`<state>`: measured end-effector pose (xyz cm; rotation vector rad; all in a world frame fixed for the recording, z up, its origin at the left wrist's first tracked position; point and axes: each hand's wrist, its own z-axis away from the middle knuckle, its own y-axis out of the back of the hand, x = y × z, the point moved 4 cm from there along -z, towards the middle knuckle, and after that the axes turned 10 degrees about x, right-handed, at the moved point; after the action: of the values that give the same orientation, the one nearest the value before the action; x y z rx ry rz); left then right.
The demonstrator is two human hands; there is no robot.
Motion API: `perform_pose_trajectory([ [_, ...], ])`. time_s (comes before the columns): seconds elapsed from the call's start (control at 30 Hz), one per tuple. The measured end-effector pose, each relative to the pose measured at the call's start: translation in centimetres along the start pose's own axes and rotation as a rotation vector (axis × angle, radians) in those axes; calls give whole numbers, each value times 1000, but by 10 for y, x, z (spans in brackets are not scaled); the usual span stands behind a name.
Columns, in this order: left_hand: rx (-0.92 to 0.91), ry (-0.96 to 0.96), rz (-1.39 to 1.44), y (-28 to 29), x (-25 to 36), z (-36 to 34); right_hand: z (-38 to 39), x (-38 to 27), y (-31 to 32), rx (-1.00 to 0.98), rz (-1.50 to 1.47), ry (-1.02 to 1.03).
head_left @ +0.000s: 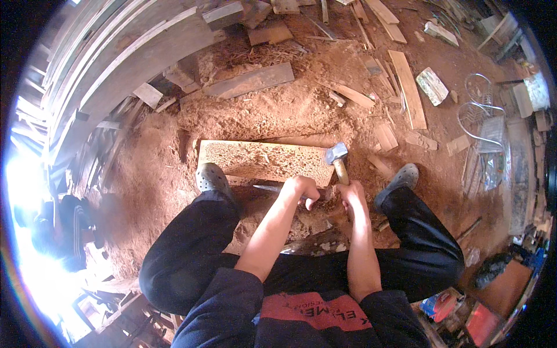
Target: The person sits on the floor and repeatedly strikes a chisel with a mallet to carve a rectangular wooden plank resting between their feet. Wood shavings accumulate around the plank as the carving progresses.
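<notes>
On the brown floor (156,174), strewn with wood scraps (409,87), is laid one pale wooden board (264,161), pitted across its face and overlapped at the near left corner by a grey shoe (212,177). One hammer (341,172) is gripped by its handle in the right hand (351,196); one pointed tool (267,188), tip directed left, is grasped in the left hand (301,188).

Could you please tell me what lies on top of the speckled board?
Pale flecks, perhaps chips, dot the speckled board. The hammer head, left hand and left shoe overlap its edges in this view, hiding what is beneath.
</notes>
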<state>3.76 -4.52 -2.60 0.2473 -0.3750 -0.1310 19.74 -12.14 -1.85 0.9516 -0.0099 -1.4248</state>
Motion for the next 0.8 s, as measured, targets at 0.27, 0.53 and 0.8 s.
perform_pose_trajectory([
  [0.27, 325, 85, 314, -16, 1, -3, 5, 2, 25, 57, -224, -77],
  [0.53, 962, -115, 385, -18, -13, -61, 18, -14, 24, 23, -309, -74],
  [0.8, 777, -227, 378, 70, -22, -3, -1, -2, -7, -65, -166, -31],
])
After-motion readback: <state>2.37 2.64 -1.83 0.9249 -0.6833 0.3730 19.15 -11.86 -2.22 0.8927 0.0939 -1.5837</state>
